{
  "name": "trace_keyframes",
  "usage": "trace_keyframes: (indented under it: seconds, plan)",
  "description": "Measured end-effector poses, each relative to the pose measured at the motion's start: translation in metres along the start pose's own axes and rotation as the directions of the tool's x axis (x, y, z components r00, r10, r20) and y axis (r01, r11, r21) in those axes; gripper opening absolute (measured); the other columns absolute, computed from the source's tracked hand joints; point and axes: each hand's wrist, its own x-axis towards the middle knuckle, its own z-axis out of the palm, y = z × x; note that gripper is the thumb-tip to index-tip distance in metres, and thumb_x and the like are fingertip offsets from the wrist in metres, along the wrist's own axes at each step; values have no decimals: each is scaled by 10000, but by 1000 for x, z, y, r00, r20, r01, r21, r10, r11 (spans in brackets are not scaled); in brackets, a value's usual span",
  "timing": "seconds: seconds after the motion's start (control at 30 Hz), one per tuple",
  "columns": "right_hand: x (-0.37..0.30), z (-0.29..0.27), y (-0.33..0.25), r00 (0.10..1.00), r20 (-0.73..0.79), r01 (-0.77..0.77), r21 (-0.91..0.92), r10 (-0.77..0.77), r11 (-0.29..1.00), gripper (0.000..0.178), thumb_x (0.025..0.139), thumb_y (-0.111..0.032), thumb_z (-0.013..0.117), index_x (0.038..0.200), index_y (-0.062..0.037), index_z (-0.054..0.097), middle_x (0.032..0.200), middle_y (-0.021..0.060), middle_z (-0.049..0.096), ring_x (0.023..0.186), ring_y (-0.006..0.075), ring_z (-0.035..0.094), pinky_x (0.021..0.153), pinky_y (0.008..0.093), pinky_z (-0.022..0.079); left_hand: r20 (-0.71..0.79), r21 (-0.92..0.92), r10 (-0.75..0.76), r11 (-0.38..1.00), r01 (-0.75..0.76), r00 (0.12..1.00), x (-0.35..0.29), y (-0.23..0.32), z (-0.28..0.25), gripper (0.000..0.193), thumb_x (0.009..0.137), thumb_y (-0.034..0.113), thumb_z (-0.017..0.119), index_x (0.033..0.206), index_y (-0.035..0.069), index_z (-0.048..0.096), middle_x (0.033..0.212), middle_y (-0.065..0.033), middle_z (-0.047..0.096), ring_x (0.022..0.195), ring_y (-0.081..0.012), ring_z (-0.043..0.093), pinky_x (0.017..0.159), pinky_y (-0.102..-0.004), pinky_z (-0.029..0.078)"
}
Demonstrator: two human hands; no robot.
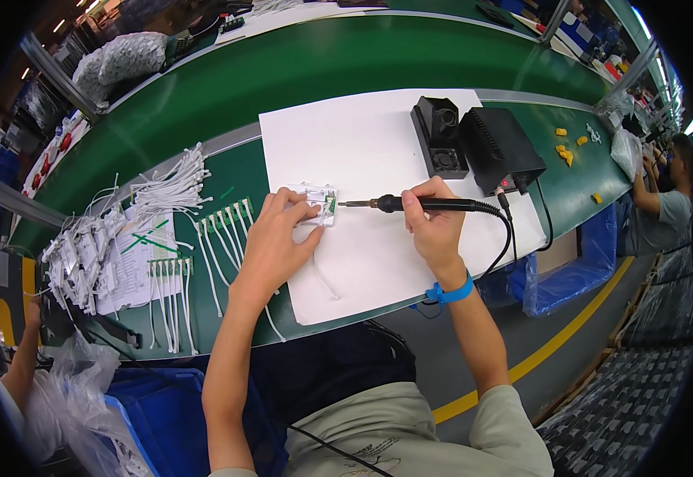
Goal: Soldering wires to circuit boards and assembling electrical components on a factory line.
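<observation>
My right hand (435, 222) grips a soldering iron (392, 204) by its black handle, the metal tip pointing left. That tip reaches the right edge of a small green circuit board (330, 204) set in a white plastic housing (307, 191); whether it touches cannot be made out. With bent fingers my left hand (287, 230) presses the housing down on a white sheet (362, 274). A thin white cable (327, 280) trails from it toward me. Left of this hand lie strips of green boards with white cables (226, 222), and another such strip (170, 266) nearer me.
A black soldering station (501, 147) and black iron stand (439, 139) are at the back right. White housings (80, 262) and bundled cables (173, 181) pile up at left. Yellow bits (564, 153) dot the right. Blue bins (573, 270) hang below the edge. Co-workers sit on both sides.
</observation>
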Motion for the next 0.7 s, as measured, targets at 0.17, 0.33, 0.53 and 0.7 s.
trace_keyframes:
  seconds: [0.17, 0.33, 0.53, 0.7]
  plan:
    - [0, 0, 5, 998, -59, 16, 2, -16, 1000, 146, 942, -74, 725, 854, -14, 626, 704, 13, 593, 616, 50, 512, 557, 216, 380, -10, -6, 2, 1000, -2, 1000, -1, 1, 0, 272, 857, 141, 748, 1093, 7, 741, 1196, -121, 610, 1154, -302, 596, 970, -389, 509]
    - [1, -1, 8, 980, -179, 90, 4, -88, 996, 123, 954, -64, 713, 893, -12, 620, 740, 12, 582, 666, 49, 499, 606, 213, 380, 39, 11, 45, 999, -46, 998, -4, 3, -5, 338, 873, 110, 719, 1188, -12, 704, 1242, -153, 571, 1200, -322, 580, 1004, -401, 500]
    - [3, -2, 5, 954, -260, 167, 54, -147, 985, 100, 977, -69, 691, 949, -14, 612, 775, 13, 597, 685, 50, 517, 630, 209, 402, -17, 0, 1, 1000, -1, 1000, -6, 6, 1, 590, 857, 102, 741, 1404, -19, 557, 1343, -167, 590, 1226, -340, 542, 1064, -396, 460]
    - [6, 1, 0, 936, -312, 164, -23, -162, 986, 85, 988, -72, 682, 993, -28, 609, 810, 6, 591, 691, 50, 534, 603, 193, 403, -20, 48, 5, 999, -4, 1000, -9, 6, 6, 608, 851, 120, 758, 1389, -75, 553, 1365, -188, 605, 1263, -348, 502, 1079, -393, 450]
